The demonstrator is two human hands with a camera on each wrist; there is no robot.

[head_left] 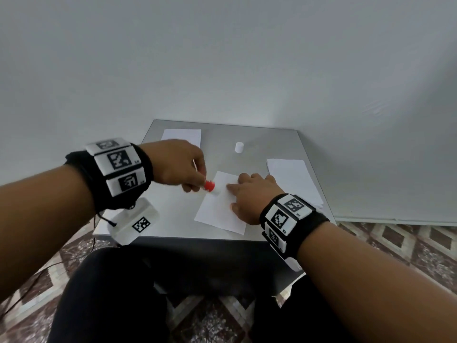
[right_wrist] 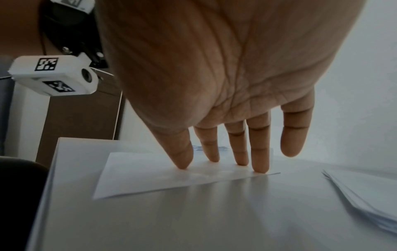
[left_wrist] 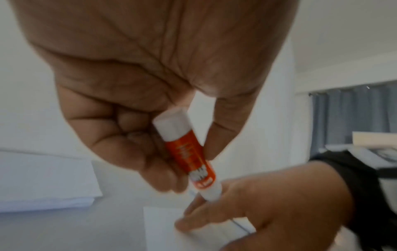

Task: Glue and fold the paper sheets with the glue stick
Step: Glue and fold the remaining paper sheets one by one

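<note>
Starting at the left, the left hand [head_left: 178, 164] is pinching the glue stick [head_left: 209, 186] between thumb and curled fingers, and is holding it tilted, its white base up toward the palm and its working end pointing down toward about four o'clock. The wrist view is showing that lower end [left_wrist: 211, 193] coming down right beside the other hand's knuckles, at the near-left edge of the paper sheet [head_left: 217, 209]. I cannot tell whether the tip is actually touching the paper.

Moving right, the sheet is lying on the grey table [head_left: 259, 149] with its long axis running from about seven o'clock to one o'clock. The right hand [head_left: 249, 196] is resting on it with straight, spread fingers [right_wrist: 260, 152] pressing it flat.

The white cap [head_left: 239, 147] is standing at twelve o'clock, well apart; further sheets are lying at eleven and at three o'clock.

So the stick is sitting at nine o'clock from the pressing hand, and I judge that any stroke will need to be running along the sheet's free left edge.
</note>
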